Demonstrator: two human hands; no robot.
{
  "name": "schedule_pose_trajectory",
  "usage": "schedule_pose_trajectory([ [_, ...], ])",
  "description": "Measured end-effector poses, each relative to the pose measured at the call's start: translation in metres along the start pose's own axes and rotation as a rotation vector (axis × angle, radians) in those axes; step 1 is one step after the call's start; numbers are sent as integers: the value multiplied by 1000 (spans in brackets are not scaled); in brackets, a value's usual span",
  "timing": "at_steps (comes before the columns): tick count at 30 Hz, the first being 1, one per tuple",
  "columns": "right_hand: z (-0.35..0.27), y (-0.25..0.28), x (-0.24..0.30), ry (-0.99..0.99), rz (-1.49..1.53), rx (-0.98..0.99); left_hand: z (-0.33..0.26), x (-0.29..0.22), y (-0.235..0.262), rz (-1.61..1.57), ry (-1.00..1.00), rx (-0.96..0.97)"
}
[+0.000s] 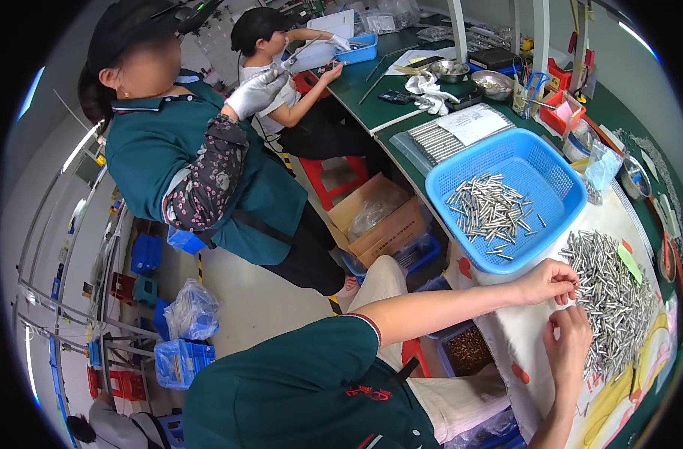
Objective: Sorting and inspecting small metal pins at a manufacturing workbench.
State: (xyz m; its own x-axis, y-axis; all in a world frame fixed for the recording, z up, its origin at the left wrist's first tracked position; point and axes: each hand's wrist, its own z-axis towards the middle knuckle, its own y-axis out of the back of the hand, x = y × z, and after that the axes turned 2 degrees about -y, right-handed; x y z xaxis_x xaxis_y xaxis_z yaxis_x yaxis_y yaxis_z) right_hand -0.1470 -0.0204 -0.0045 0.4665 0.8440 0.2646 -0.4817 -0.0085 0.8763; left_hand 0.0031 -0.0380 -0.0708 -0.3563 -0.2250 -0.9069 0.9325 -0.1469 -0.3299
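Observation:
Side by side at the near edge of a heap of small metal pins (607,307), my two hands sit over the cloth-covered table. The fingers of my left hand (549,283) are curled into a pinch; anything between them is too small to make out. Just below it, my right hand (570,340) has its fingers bent together at the heap's edge, hiding whatever they hold. Beyond my left hand, a blue perforated basket (566,187) holds more loose pins (485,209). A light green slip (629,263) lies on the heap.
Behind the basket are a row of rods (439,142) under paper, white gloves (431,93) and metal bowls (493,84). A standing co-worker (199,172) holds a metal part in a gloved hand; another sits beyond. A cardboard box (379,221) stands on the floor.

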Motion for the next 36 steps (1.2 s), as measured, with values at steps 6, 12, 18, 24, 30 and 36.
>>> schedule_pose_trajectory([
  [6, 12, -12, -26, -318, 564, -286, -6, -5, 5, -97, 95, 86],
  [12, 14, -27, -38, -308, 490, -367, -6, -14, 9, -54, 155, -17],
  [18, 7, -25, -41, -415, 511, -373, -4, -11, -2, 45, 104, 5],
  [24, 7, -24, -36, -387, 467, -363, -7, -13, -2, 72, 91, 25],
  [30, 7, -26, -37, -271, 394, -423, -7, -14, -1, 87, 66, 40],
  [36, 10, -27, -40, -210, 335, -461, -7, -13, 1, 97, 42, 12],
])
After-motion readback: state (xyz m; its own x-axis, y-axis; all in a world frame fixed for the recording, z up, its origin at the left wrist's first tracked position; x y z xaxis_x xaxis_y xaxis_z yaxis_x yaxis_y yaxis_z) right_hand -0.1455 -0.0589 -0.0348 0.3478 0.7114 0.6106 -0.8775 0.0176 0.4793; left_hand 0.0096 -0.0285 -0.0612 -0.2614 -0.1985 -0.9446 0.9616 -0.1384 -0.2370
